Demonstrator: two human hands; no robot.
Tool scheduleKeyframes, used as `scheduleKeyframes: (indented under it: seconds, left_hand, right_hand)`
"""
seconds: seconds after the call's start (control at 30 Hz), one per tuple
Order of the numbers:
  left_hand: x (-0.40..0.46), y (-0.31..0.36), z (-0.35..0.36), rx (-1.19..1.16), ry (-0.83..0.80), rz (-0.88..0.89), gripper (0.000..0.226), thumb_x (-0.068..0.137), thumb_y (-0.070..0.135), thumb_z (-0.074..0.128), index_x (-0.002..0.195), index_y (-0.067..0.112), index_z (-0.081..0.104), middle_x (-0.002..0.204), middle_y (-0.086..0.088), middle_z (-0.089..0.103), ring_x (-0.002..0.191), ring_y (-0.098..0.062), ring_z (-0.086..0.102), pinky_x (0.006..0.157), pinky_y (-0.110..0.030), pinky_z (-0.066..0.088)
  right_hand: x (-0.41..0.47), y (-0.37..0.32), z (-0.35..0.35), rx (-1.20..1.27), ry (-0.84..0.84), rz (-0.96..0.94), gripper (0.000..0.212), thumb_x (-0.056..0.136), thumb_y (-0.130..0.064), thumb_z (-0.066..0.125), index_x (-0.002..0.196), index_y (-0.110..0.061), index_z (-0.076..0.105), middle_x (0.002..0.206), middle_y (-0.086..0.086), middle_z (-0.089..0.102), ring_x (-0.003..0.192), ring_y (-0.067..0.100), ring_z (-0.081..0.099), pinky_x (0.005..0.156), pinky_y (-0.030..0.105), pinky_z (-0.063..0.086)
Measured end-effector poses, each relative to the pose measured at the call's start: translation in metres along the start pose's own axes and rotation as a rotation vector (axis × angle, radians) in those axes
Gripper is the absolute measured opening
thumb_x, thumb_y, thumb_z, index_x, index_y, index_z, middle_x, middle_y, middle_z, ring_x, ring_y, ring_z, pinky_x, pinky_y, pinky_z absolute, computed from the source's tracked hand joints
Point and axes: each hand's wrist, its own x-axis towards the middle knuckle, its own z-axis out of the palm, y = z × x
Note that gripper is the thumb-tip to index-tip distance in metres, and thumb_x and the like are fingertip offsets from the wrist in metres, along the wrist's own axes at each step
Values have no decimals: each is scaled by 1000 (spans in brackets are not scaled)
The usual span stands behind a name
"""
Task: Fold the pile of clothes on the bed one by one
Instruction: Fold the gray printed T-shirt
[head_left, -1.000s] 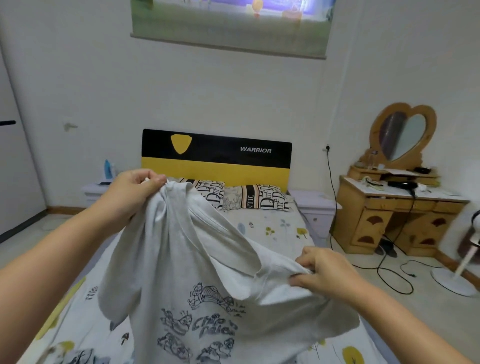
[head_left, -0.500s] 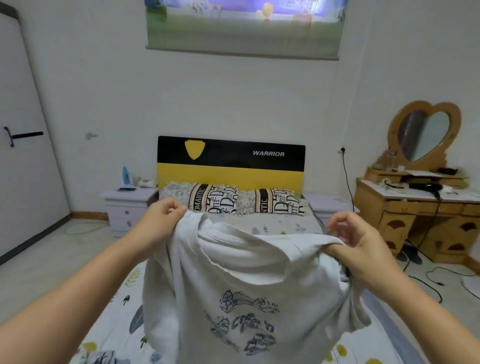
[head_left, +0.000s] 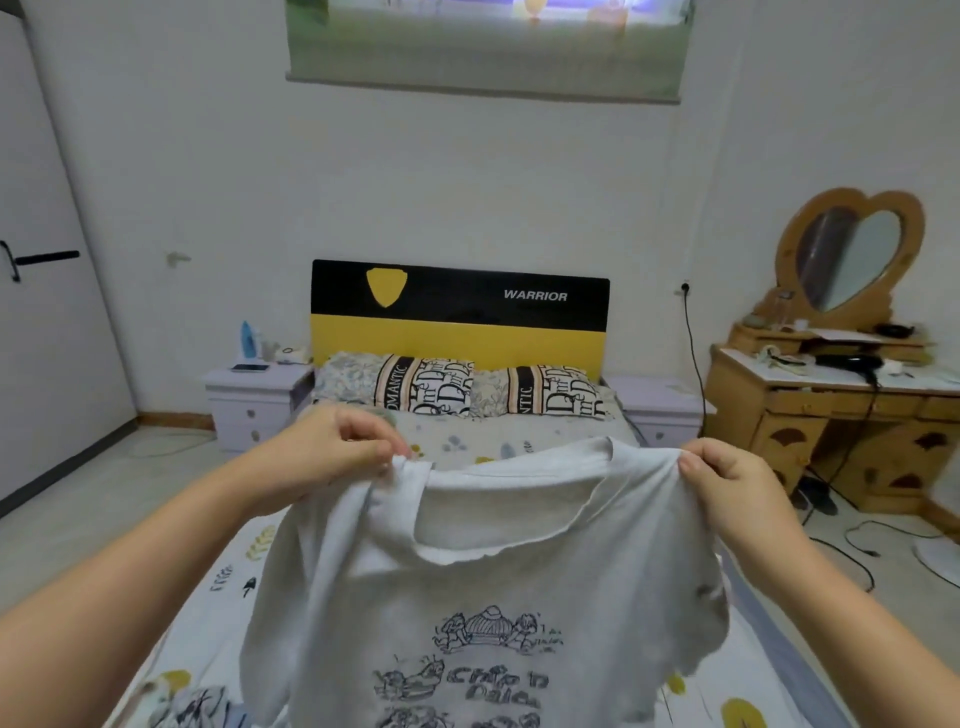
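I hold the light grey T-shirt (head_left: 488, 587) up in the air over the bed (head_left: 208, 597), its cartoon print facing me at 6 o'clock and the neck opening at the top. My left hand (head_left: 332, 452), at 10 o'clock from the shirt's middle, pinches one shoulder of the shirt between thumb and curled fingers. My right hand (head_left: 727, 483), at 2 o'clock, pinches the other shoulder the same way. The cloth hangs stretched between them. At 7 o'clock a bit of other patterned cloth (head_left: 182, 701) lies on the sheet. Farther off, at 12 o'clock, two pillows (head_left: 457, 387) lean by the black-and-yellow headboard (head_left: 457, 312). A wooden dressing table (head_left: 841, 410) stands at 3 o'clock.
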Motion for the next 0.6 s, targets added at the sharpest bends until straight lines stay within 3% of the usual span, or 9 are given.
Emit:
scheduleKeyframes:
  seconds: [0.03, 0.1, 0.17, 0.23, 0.27, 0.33, 0.47, 0.53, 0.6]
  left_hand:
    - [-3, 3, 0, 19, -38, -1, 12, 63, 20, 72, 66, 32, 76, 75, 14, 71, 67, 7, 61, 61, -5, 44]
    - [-6, 6, -2, 88, -88, -12, 36, 34, 41, 79, 70, 34, 76, 83, 18, 71, 77, 7, 63, 66, -3, 44]
    - [-7, 4, -1, 167, -17, -15, 47, 27, 55, 80, 70, 36, 75, 84, 21, 71, 80, 6, 64, 66, -4, 45]
    - [-8, 1, 3, 140, 87, 8, 28, 48, 52, 84, 67, 36, 74, 81, 17, 71, 74, 3, 64, 64, -10, 46]
    - [-8, 0, 5, 90, 133, 8, 10, 64, 40, 82, 67, 34, 74, 79, 14, 71, 71, 3, 63, 63, -13, 46]
    - [-8, -5, 10, 48, 203, 17, 16, 80, 17, 70, 69, 28, 73, 72, 12, 70, 66, 3, 61, 60, -13, 44]
    - [-9, -9, 18, -66, 334, 69, 13, 86, 2, 60, 77, 5, 69, 61, 13, 66, 55, 7, 55, 54, -4, 42]
    - [-11, -7, 18, -86, 437, 104, 13, 88, 2, 57, 78, 7, 66, 60, 15, 65, 56, 8, 54, 56, -3, 42]
    - [-14, -2, 20, -38, 545, 148, 19, 90, 4, 55, 76, 15, 62, 61, 8, 63, 55, 6, 52, 53, -5, 39]
  right_hand:
    - [0, 0, 1, 30, 14, 18, 23, 95, -9, 46, 82, -1, 63, 84, 17, 63, 78, 24, 53, 67, 32, 37]
    - [-2, -1, 2, 68, 17, 11, 22, 95, -10, 46, 82, -2, 62, 83, 17, 63, 74, 19, 51, 63, 30, 36]
    - [-4, -4, 1, 68, -6, -31, 18, 92, -9, 52, 79, -8, 64, 79, 12, 64, 69, 13, 51, 61, 26, 38]
    - [-6, -5, 2, 71, -21, -78, 21, 89, -7, 58, 74, -19, 67, 73, -2, 67, 66, 2, 55, 62, 17, 41]
    - [-8, -5, 2, 74, -15, -98, 25, 87, -6, 59, 72, -24, 67, 71, -7, 67, 66, -2, 56, 63, 14, 42]
    - [-11, -6, 3, 82, 23, -129, 27, 86, -4, 59, 71, -25, 67, 71, -8, 68, 67, -2, 57, 65, 15, 43]
    - [-12, -10, 0, 171, 75, -144, 21, 91, -3, 52, 77, -13, 63, 75, 0, 62, 67, 1, 53, 63, 15, 41]
    - [-12, -11, -2, 182, 61, -111, 20, 93, -4, 49, 77, -9, 60, 71, -1, 57, 62, -1, 49, 62, 17, 40]
    - [-14, -13, -4, 121, 72, -120, 23, 94, -5, 47, 74, -12, 56, 68, -2, 54, 58, -5, 46, 57, 11, 37]
